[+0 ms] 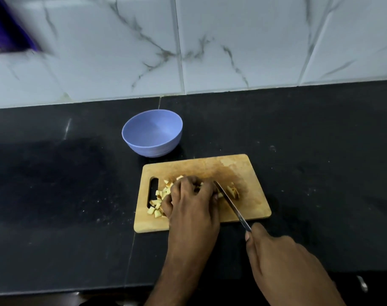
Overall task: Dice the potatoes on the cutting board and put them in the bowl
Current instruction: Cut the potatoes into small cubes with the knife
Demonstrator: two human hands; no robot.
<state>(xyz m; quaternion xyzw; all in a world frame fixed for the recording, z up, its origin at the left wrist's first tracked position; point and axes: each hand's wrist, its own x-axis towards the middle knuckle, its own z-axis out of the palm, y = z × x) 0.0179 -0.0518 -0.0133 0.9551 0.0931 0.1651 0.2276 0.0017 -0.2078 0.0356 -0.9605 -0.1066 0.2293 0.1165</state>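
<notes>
Presently, hazards. Left hand (189, 199): curled grip on potato pieces (159, 200) on cutting board (243, 173), fingertips just beside knife (230, 203) blade; a slip likely nicks them. Right hand (283, 259): grip closed on knife handle. Uncut chunk (233, 191) beyond blade. Bowl (151, 136) holds nothing, behind board on counter (320, 140); dice near handle slot may scatter.

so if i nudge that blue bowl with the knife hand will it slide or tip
Likely slides: the blue bowl looks empty and light, on a smooth black counter. Its narrow base under a wider rim suggests a push near the rim could tip it.
</notes>
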